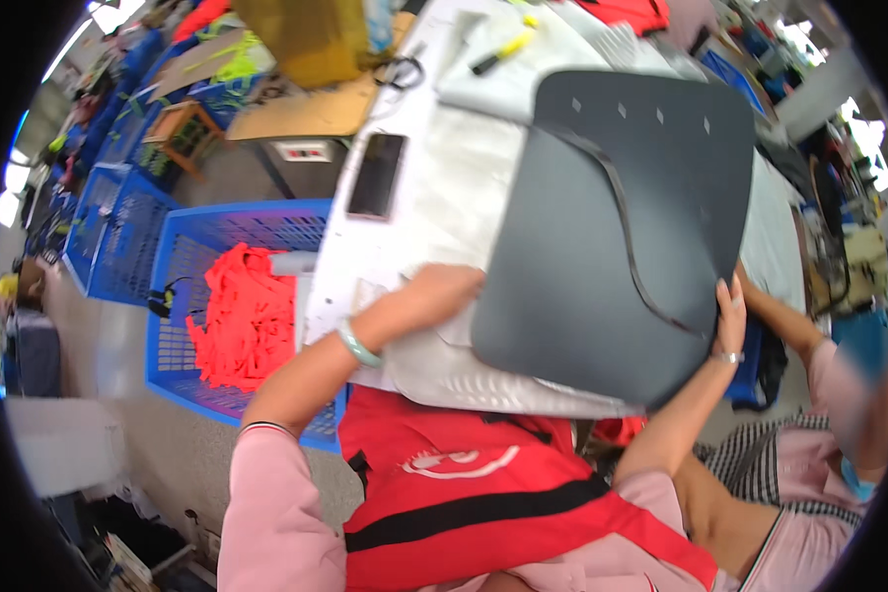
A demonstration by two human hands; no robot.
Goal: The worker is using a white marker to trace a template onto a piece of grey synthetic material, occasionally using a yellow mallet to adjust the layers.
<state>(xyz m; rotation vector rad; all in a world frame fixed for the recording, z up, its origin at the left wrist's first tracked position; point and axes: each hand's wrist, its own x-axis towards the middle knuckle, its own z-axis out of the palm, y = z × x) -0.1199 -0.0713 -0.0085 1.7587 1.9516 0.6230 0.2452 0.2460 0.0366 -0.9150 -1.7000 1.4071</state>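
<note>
The gray board [572, 266] is over the white counter [331, 291], reaching its near edge. The right hand's [729, 321] fingers lie extended at the board's right edge; the left hand's [444, 294], at its left edge, blur. Whether either pinches, I cannot tell. Open room surrounds the phone [377, 178].

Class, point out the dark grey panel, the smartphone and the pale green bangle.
Dark grey panel [594, 252], head view: middle of its face.
Smartphone [377, 176], head view: dark screen.
Pale green bangle [357, 346], head view: outer band.

Open lane between phone [377, 176] and grey board [572, 266], yellow-black marker [504, 53] at far end
</note>
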